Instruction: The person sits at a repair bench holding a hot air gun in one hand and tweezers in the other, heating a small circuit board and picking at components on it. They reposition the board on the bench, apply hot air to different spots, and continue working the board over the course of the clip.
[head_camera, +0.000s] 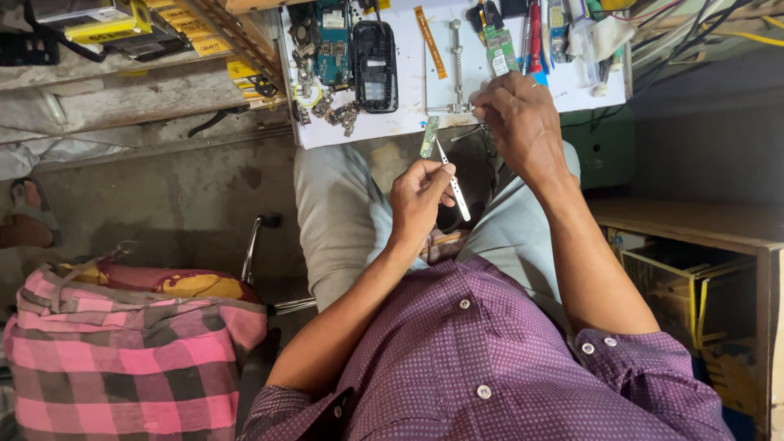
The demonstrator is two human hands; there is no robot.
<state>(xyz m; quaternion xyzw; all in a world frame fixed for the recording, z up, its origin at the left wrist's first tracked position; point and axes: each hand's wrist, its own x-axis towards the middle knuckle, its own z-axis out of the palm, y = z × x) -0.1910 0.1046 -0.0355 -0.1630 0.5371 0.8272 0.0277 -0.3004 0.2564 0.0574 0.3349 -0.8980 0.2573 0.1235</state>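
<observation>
My left hand (418, 198) is closed on metal tweezers (454, 184), and the tweezers' tip grips a small green circuit board (429, 136) held up over my lap. My right hand (516, 122) hovers at the near edge of the white work surface (408, 122), fingers pinched around a thin dark tool or wire I cannot make out. A metal board-holder clamp (456, 65) lies just beyond it on the white surface.
The white surface carries an opened phone with blue board (333, 41), a black phone frame (376, 53), small loose parts (339, 110), several hand tools (535, 37). A pink checked cloth (122, 351) lies left, a wooden shelf (694, 224) right, cables (694, 28) at top right.
</observation>
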